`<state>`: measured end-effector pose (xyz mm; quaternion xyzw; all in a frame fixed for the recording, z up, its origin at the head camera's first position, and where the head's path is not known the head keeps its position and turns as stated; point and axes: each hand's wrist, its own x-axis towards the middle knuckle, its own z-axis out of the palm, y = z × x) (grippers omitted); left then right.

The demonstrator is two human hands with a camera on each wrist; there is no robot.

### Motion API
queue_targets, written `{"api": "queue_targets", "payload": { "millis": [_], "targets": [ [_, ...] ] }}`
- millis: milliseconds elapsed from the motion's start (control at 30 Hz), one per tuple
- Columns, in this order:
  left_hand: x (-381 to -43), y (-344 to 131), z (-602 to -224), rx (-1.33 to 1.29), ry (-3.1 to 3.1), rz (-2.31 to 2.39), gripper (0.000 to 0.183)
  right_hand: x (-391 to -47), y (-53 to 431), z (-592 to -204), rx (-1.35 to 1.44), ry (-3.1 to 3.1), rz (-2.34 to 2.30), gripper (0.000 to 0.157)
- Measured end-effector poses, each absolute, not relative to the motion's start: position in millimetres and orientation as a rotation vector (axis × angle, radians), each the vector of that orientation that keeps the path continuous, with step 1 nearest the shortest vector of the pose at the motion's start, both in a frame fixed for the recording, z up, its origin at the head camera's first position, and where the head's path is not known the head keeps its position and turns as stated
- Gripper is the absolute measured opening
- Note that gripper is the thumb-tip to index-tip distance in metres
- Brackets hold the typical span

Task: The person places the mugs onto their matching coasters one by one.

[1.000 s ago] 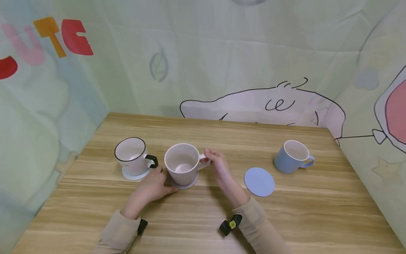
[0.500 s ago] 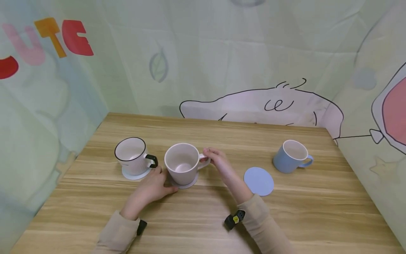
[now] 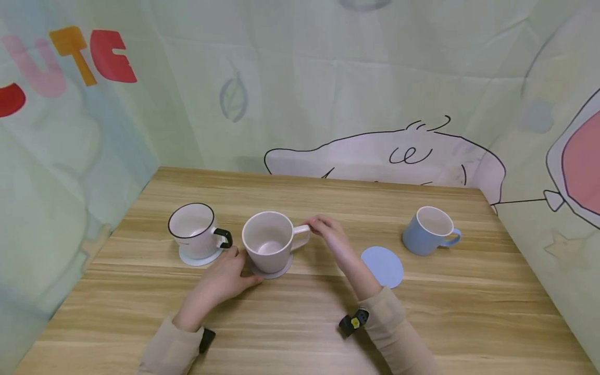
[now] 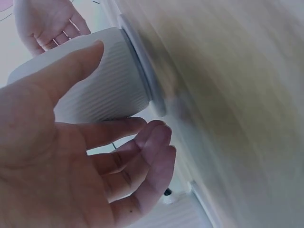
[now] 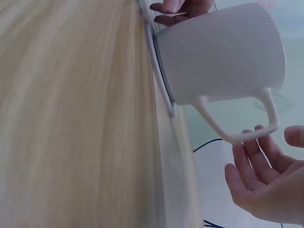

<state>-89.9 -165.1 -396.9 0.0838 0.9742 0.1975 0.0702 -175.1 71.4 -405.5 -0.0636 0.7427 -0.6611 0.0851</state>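
Note:
A ribbed white mug [image 3: 269, 245] stands upright on a round pale coaster [image 3: 285, 270] left of the table's middle. Beside its lower left wall lies my left hand [image 3: 225, 276], thumb reaching in front of the mug. In the left wrist view, the thumb of that left hand [image 4: 61, 137] overlaps the mug's wall while the loosely bent fingers extend past its other side. My right hand [image 3: 330, 234] is at the handle's outer corner. In the right wrist view, the handle [image 5: 232, 135] is free of any grip, with the spread fingers of the right hand [image 5: 270, 180] right at its edge.
A white mug with a black rim and handle [image 3: 194, 245] stands on a coaster [image 3: 187, 258] to the left. At the right are a bare blue coaster [image 3: 382, 266] and a blue mug [image 3: 419, 237] on the wooden table [image 3: 469, 291]. A printed cloth [image 3: 300, 94] hangs behind.
My right hand has let go of the white mug's handle and shifted slightly to the right. The left hand and the mugs stay in place.

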Motion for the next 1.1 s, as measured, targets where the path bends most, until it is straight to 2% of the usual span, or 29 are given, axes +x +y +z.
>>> {"api": "queue_targets", "payload": {
  "millis": [567, 1100],
  "targets": [
    [-81, -161, -382, 0.218, 2.971, 0.555, 0.074, -165, 85, -391, -0.322, 2.503, -1.896, 0.026],
    [-67, -158, -362, 0.202, 3.129, 0.510, 0.082, -160, 107, -391, -0.425, 2.610, -2.069, 0.023]
  ]
}}
